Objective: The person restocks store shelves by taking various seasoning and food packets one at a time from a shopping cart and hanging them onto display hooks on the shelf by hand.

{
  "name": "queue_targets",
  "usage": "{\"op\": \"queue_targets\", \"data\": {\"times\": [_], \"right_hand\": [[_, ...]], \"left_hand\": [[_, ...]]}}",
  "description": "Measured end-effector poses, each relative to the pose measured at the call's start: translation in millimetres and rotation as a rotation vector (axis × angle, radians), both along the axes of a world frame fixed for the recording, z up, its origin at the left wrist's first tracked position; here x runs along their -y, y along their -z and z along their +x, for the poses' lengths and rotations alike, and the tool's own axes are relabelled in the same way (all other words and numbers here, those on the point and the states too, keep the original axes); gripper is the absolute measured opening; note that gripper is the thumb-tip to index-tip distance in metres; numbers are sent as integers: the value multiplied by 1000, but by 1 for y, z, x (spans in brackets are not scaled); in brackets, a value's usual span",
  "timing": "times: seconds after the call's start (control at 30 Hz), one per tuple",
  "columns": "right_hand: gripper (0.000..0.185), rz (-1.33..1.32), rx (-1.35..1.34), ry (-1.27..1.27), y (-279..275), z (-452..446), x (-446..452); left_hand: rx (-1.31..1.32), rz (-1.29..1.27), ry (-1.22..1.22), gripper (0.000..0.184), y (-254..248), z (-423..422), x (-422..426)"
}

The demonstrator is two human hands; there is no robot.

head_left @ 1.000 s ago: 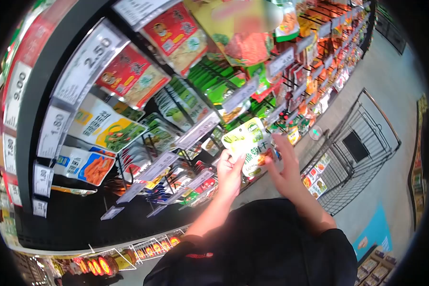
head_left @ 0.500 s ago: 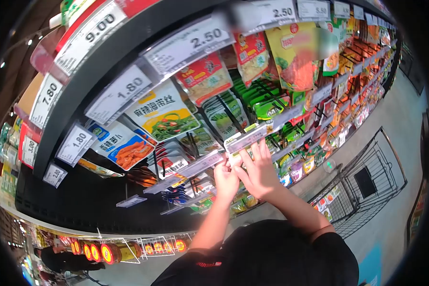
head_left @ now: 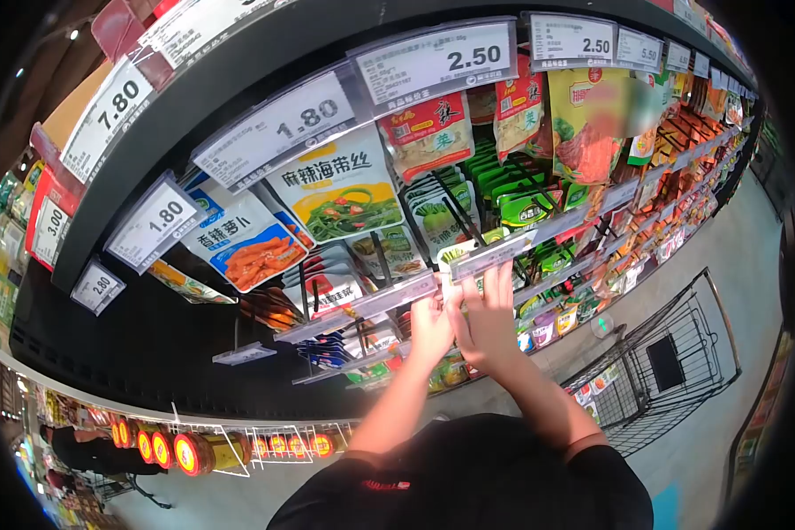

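Note:
My left hand (head_left: 431,332) is closed, its thumb and fingers pinched at the lower edge of a white-and-green food packet (head_left: 456,254) on the rack. Just to its right, my right hand (head_left: 488,322) has its fingers stretched upward against a clear price-label strip (head_left: 495,251), with the thumb near the same packet. The strip covers part of the packet and the fingertips. Behind it hang green packets (head_left: 443,208) on black hooks. A yellow-and-white seaweed packet (head_left: 340,190) and a blue-and-white radish packet (head_left: 243,237) hang to the upper left.
Large price labels (head_left: 433,64) line the black shelf edge above. A wire shopping cart (head_left: 671,375) stands on the floor at the right. Lower left are red-lidded jars (head_left: 190,452) by a white wire rack and a person in dark clothes (head_left: 93,449).
The view has shifted, so shelf and packets appear farther right and slightly lower or higher by place. Both hands stay at the same packet and strip, the right hand's fingers more upright.

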State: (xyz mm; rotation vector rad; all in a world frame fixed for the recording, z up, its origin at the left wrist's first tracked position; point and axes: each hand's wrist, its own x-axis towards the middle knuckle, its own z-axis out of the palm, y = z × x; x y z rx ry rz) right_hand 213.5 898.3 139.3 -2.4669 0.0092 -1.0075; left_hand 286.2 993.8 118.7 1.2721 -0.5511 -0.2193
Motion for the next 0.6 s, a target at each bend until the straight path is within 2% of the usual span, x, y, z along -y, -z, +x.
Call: {"op": "queue_targets", "data": {"times": [0.1, 0.2, 0.3, 0.37, 0.4, 0.53, 0.6], "right_hand": [[49, -38, -59, 6, -4, 5, 3], [54, -42, -104, 48, -11, 7, 1], [59, -13, -104, 43, -19, 12, 2], [61, -116, -49, 95, -20, 19, 2], [60, -118, -64, 129, -17, 24, 3], [62, -58, -122, 84, -3, 23, 11], [57, -66, -202, 50, 13, 7, 16]], "left_hand": [[31, -25, -38, 23, 2, 2, 4], [-84, -53, -12, 22, 3, 3, 4], [-132, 55, -20, 21, 15, 9, 3], [-31, -24, -108, 23, 22, 13, 8], [12, -73, -122, 30, 20, 11, 11], [60, -71, -260, 43, 31, -5, 14], [229, -8, -308, 48, 41, -18, 8]]}}
